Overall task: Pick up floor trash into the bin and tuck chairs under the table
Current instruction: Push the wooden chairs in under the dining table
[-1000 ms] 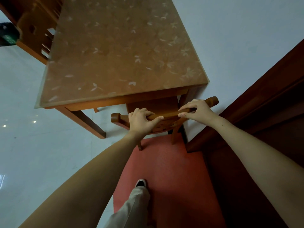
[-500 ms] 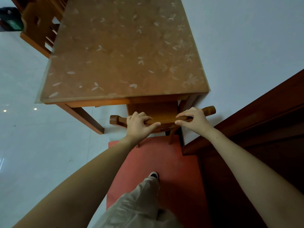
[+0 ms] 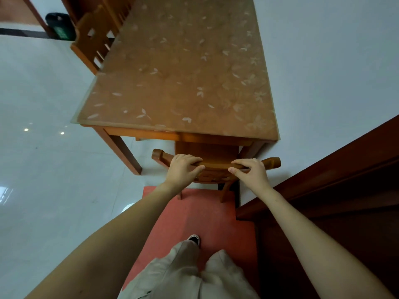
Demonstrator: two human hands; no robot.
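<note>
A wooden chair (image 3: pixel 216 165) stands at the near end of the wooden table (image 3: pixel 185 83), its seat mostly under the tabletop. Only its curved top rail and rear legs show. My left hand (image 3: pixel 183 170) grips the left part of the top rail. My right hand (image 3: pixel 250 172) holds the right part of the same rail, fingers curled over it. A dark bin (image 3: pixel 59 25) with a green label stands on the floor at the far left. No floor trash is visible.
A second wooden chair (image 3: pixel 95 39) is pushed in at the table's far left side. A red mat (image 3: pixel 194 216) lies under my feet. A dark wooden door frame (image 3: pixel 323 180) runs close on the right, with a white wall behind the table. Glossy white floor spreads to the left.
The chair has slid further under the table with both hands on its rail. I have stepped forward, and both trouser legs now show at the bottom.
</note>
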